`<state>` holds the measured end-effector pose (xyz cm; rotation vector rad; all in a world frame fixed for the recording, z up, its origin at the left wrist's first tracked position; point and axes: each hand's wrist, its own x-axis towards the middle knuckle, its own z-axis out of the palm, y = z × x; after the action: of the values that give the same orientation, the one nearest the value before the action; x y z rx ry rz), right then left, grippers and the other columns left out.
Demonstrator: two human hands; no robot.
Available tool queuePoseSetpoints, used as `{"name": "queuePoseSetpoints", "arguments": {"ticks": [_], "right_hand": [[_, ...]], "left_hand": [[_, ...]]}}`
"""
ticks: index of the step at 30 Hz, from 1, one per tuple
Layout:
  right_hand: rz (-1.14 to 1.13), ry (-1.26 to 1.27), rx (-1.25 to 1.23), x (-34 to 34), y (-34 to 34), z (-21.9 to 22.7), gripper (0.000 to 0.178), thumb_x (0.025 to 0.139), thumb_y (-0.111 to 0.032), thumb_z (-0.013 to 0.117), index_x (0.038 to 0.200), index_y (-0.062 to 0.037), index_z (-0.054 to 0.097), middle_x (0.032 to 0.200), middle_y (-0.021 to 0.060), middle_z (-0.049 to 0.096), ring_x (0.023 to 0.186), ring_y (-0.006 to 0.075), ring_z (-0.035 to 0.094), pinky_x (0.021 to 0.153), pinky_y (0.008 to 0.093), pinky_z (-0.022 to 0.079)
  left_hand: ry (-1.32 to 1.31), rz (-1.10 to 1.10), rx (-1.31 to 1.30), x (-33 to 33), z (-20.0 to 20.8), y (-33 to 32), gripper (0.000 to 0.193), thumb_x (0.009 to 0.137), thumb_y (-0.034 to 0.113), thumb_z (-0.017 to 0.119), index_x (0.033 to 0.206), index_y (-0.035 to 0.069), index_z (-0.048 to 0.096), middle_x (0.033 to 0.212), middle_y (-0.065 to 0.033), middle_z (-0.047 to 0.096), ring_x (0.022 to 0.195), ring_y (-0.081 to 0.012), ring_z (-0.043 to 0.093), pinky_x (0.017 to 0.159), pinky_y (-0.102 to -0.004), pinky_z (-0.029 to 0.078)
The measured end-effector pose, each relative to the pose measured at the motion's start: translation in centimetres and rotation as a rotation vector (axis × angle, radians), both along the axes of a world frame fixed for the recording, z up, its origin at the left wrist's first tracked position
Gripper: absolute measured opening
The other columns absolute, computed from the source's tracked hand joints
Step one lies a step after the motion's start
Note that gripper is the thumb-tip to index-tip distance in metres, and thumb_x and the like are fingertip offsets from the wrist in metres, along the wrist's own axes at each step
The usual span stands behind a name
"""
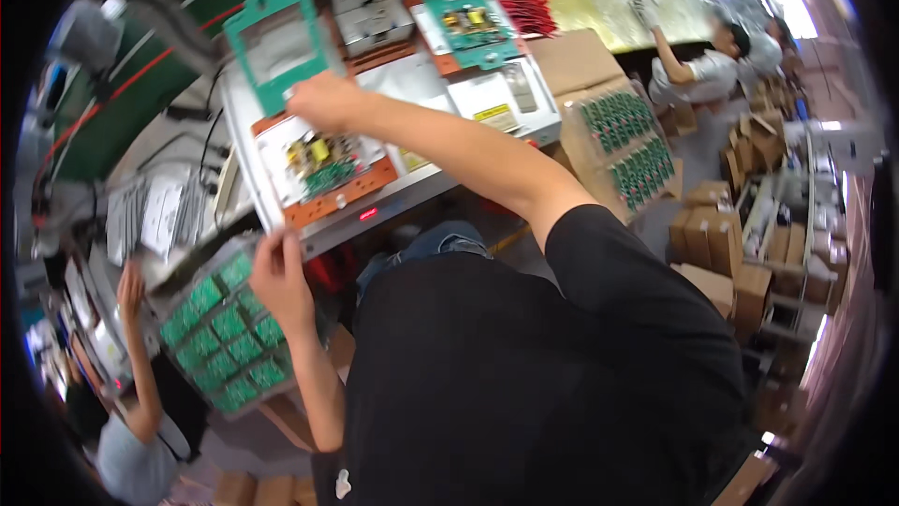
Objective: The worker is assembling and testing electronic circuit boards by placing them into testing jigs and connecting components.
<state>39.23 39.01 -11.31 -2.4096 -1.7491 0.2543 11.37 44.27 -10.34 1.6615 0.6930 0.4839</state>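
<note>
My right hand (323, 101) reaches across the bench and grips the lower edge of a raised green frame lid (274, 42). Under that lid lies an orange fixture (328, 197) with a circuit board (320, 167) seated in it. My left hand (278, 278) is down at the left, fingers closed on the near edge of a tray of several green circuit boards (223, 333). A second green frame with a board (471, 27) lies flat further right on the bench.
A grey tester box (368, 2) stands behind the fixtures, red cables (526, 10) beside it. Cardboard trays of green boards (626, 141) sit at right, brown boxes (721, 253) beyond. One person works at lower left (131, 431), another at upper right (707, 66).
</note>
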Motion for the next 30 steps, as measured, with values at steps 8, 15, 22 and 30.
{"name": "queuePoseSetpoints", "arguments": {"ticks": [8,15,22,30], "right_hand": [[-0.177,-0.020,0.407,-6.0,-8.7,8.3,0.009,0.073,-0.011,0.068,0.080,-0.0058,0.066,0.084,0.0111,0.063,0.079,0.0295,0.067,0.065,0.0420,0.055],[-0.451,0.494,0.702,4.2,-18.9,3.3,0.018,0.089,-0.017,0.068,0.099,-0.0024,0.073,0.089,0.0098,0.073,0.084,0.0195,0.069,0.074,0.0325,0.053],[-0.509,-0.014,0.367,22.2,-22.6,-5.4,0.020,0.085,-0.019,0.068,0.101,-0.0087,0.072,0.094,0.0132,0.070,0.090,0.0355,0.066,0.079,0.0441,0.054],[-0.262,-0.109,0.222,25.3,-24.3,-4.6,0.020,0.088,-0.026,0.067,0.098,-0.0088,0.070,0.095,0.0147,0.068,0.091,0.0361,0.066,0.077,0.0462,0.053]], "left_hand": [[-0.257,-0.230,-0.754,-1.0,0.1,-2.7,0.070,0.093,0.028,0.069,0.147,-0.001,0.035,0.144,-0.0136,0.048,0.125,-0.0246,0.053,0.099,-0.0371,0.048],[-0.283,-0.057,-0.789,1.5,-0.7,-7.6,0.069,0.094,0.024,0.067,0.150,0.003,0.031,0.143,-0.0128,0.049,0.128,-0.0275,0.052,0.107,-0.0426,0.046],[-0.347,0.064,-0.877,4.4,0.9,-13.2,0.065,0.092,0.011,0.063,0.149,0.001,0.032,0.141,-0.0147,0.050,0.126,-0.0271,0.054,0.105,-0.0432,0.048],[-0.411,0.200,-0.796,8.3,2.0,-18.3,0.068,0.088,0.003,0.066,0.147,0.000,0.034,0.142,-0.0132,0.049,0.130,-0.0264,0.050,0.109,-0.0405,0.041]]}}
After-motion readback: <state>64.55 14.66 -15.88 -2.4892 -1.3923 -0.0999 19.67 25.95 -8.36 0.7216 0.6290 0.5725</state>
